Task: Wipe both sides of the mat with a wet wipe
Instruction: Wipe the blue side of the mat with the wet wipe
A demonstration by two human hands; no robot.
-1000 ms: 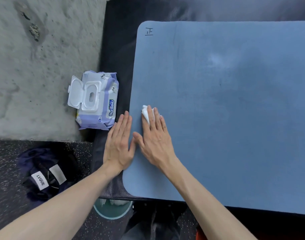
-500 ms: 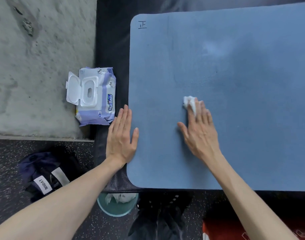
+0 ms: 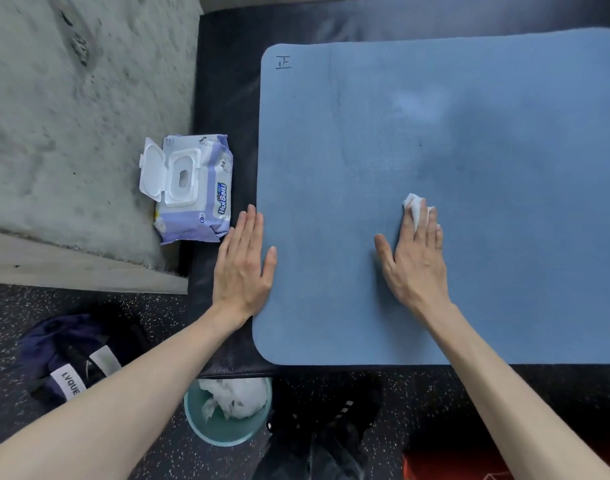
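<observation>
Wiping is going on across the near part of the mat (image 3: pixel 469 150), which is lying flat on the dark counter (image 3: pixel 227 98) with a marked corner at far left. To do this stroke well, I judge the right hand (image 3: pixel 417 261) should be keeping even downward pressure and running overlapping passes out to the edges, so no dry strip is left, while the left hand (image 3: pixel 243 265) is pinning the mat's left edge so it is not creeping under the rubbing. The wipe (image 3: pixel 414 206) is bunched small, so refolding to a fresh face now and then would likely help, and the underside is not yet showing, so a flip is probably to come. The right fingers (image 3: pixel 423 220) are lying nearly straight and close together, pressing the wipe flat against the mat, with its white crumple poking out past and between the fingertips; the thumb is spread off to the side on the mat. The left fingers (image 3: pixel 251 226) are lying straight and together, holding nothing, palm down where the mat's edge meets the counter. A wipes pack (image 3: pixel 192 188) with its lid open is sitting just left of that hand, and a bin (image 3: pixel 227 434) holding used wipes is standing below the counter's near edge.
</observation>
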